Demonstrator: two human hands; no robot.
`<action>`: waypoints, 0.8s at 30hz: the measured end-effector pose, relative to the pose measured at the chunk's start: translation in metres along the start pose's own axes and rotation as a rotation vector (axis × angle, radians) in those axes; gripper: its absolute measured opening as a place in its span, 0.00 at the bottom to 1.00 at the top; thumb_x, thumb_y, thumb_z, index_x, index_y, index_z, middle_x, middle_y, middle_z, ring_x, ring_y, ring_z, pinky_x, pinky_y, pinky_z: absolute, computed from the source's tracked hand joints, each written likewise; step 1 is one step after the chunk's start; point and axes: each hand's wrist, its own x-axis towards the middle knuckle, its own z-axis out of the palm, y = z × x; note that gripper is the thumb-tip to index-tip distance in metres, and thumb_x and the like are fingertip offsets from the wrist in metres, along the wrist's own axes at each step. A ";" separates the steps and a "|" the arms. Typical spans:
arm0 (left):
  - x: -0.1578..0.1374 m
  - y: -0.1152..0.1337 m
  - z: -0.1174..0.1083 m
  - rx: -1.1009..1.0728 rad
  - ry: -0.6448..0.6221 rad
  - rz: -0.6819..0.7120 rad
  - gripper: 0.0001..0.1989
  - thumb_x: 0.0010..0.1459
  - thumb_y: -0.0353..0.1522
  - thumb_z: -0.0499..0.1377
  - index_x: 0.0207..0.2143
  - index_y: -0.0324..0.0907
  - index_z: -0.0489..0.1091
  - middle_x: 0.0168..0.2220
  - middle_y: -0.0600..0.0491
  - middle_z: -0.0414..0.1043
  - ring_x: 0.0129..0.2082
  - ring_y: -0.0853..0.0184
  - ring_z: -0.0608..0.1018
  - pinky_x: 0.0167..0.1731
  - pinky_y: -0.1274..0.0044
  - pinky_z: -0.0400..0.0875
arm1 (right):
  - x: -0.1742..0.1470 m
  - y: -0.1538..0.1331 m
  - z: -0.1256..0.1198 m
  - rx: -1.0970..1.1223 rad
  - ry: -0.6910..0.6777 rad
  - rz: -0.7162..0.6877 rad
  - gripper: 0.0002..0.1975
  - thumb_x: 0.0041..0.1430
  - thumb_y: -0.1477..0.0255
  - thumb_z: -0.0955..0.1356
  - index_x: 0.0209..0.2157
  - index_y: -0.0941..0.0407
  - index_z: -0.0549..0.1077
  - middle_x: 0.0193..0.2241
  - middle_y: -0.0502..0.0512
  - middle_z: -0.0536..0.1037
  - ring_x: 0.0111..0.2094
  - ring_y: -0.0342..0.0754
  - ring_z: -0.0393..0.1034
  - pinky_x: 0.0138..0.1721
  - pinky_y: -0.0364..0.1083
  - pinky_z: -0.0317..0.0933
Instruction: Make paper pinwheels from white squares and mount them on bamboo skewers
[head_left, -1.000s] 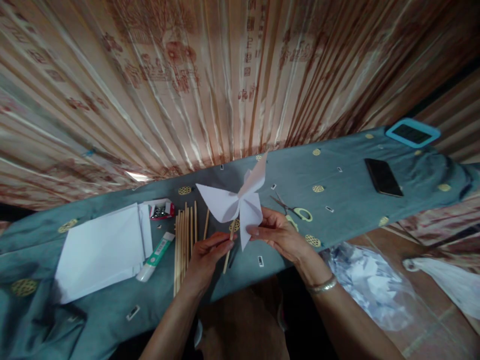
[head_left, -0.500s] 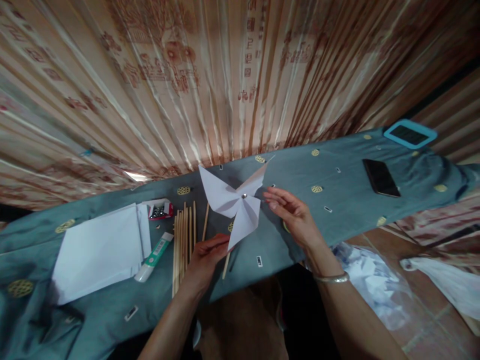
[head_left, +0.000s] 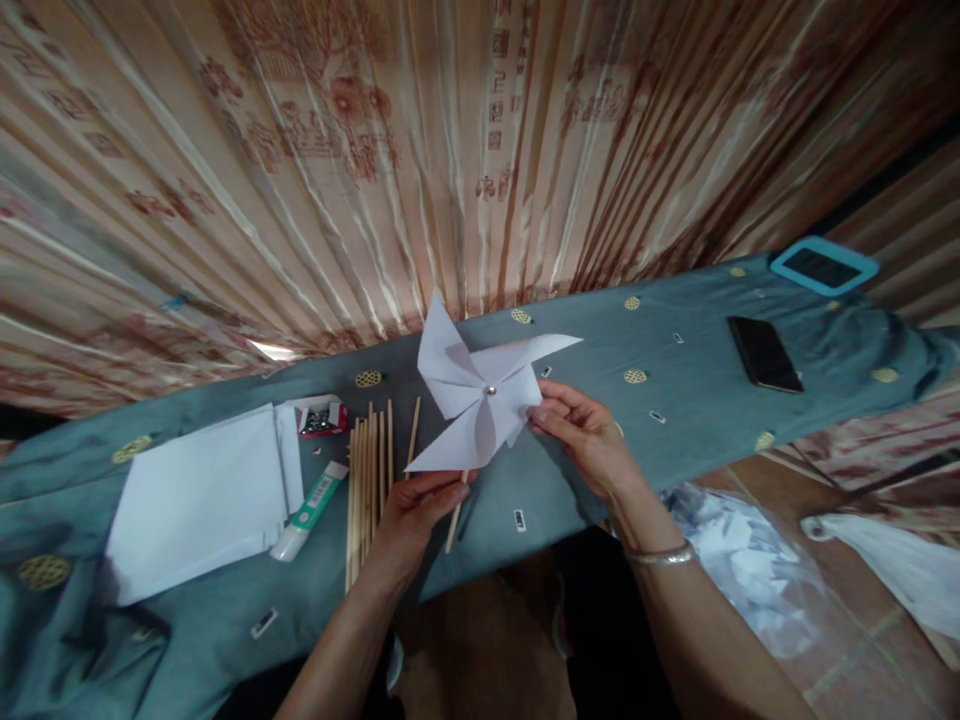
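Observation:
A white paper pinwheel (head_left: pixel 451 372) with a shiny pin at its centre is held above the table. My left hand (head_left: pixel 414 515) pinches its wooden stick (head_left: pixel 454 522) just below the blades. On the other side, my right hand (head_left: pixel 581 430) has thumb and fingers closed on the edge of the right blade. Left of my left hand lies a row of loose wooden sticks (head_left: pixel 367 470), with one more stick (head_left: pixel 414 435) slightly apart. Part of the pinwheel's stick is hidden behind the paper.
White paper sheets (head_left: pixel 202 500), a green-and-white glue tube (head_left: pixel 309 512) and a small red box of pins (head_left: pixel 322 418) lie to the left. A phone (head_left: pixel 763 354) and a blue-framed tablet (head_left: pixel 825 266) are at the right. A bag of paper scraps (head_left: pixel 750 560) stands on the floor.
The pinwheel's blades have turned clockwise about the pin. My right hand has closed its fingers on a blade, having been apart from the paper. My left hand stays on the stick.

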 end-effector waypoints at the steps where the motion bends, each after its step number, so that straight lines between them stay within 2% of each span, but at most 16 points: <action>1: 0.000 0.000 0.000 0.005 0.000 0.010 0.12 0.39 0.36 0.72 0.30 0.46 0.82 0.33 0.50 0.82 0.37 0.64 0.79 0.42 0.76 0.70 | -0.001 -0.001 0.001 0.007 -0.003 0.012 0.20 0.40 0.66 0.79 0.39 0.51 0.79 0.27 0.47 0.81 0.27 0.40 0.71 0.31 0.40 0.66; 5: 0.000 0.002 0.002 0.033 -0.014 0.057 0.10 0.41 0.35 0.71 0.30 0.46 0.82 0.35 0.51 0.82 0.39 0.65 0.78 0.43 0.76 0.69 | -0.005 -0.003 0.008 0.035 -0.047 0.077 0.19 0.41 0.68 0.79 0.39 0.52 0.79 0.24 0.45 0.79 0.22 0.36 0.67 0.26 0.38 0.63; 13: 0.000 0.004 0.002 0.087 -0.025 0.104 0.10 0.43 0.36 0.70 0.30 0.43 0.82 0.30 0.51 0.79 0.32 0.67 0.75 0.35 0.77 0.68 | -0.013 0.002 0.020 0.058 -0.168 0.167 0.19 0.43 0.68 0.79 0.40 0.53 0.78 0.27 0.47 0.80 0.24 0.37 0.69 0.26 0.37 0.65; 19: 0.000 0.001 0.002 0.054 -0.090 0.129 0.10 0.46 0.35 0.69 0.33 0.43 0.82 0.32 0.51 0.79 0.33 0.66 0.76 0.38 0.77 0.68 | -0.018 0.008 0.030 0.053 -0.243 0.193 0.17 0.43 0.68 0.78 0.37 0.53 0.78 0.28 0.47 0.80 0.25 0.39 0.72 0.26 0.38 0.66; 22: 0.001 -0.002 0.003 0.055 -0.062 0.116 0.11 0.44 0.34 0.70 0.33 0.43 0.82 0.32 0.51 0.80 0.34 0.64 0.78 0.41 0.75 0.69 | -0.020 0.010 0.036 0.034 -0.258 0.171 0.14 0.42 0.66 0.79 0.32 0.54 0.79 0.26 0.47 0.80 0.23 0.39 0.70 0.25 0.40 0.67; 24: 0.001 -0.003 0.003 0.052 -0.041 0.096 0.12 0.43 0.35 0.71 0.33 0.43 0.82 0.32 0.51 0.81 0.35 0.62 0.79 0.44 0.73 0.69 | -0.021 0.012 0.039 0.028 -0.271 0.162 0.15 0.41 0.64 0.79 0.32 0.54 0.79 0.26 0.47 0.80 0.25 0.41 0.72 0.29 0.42 0.69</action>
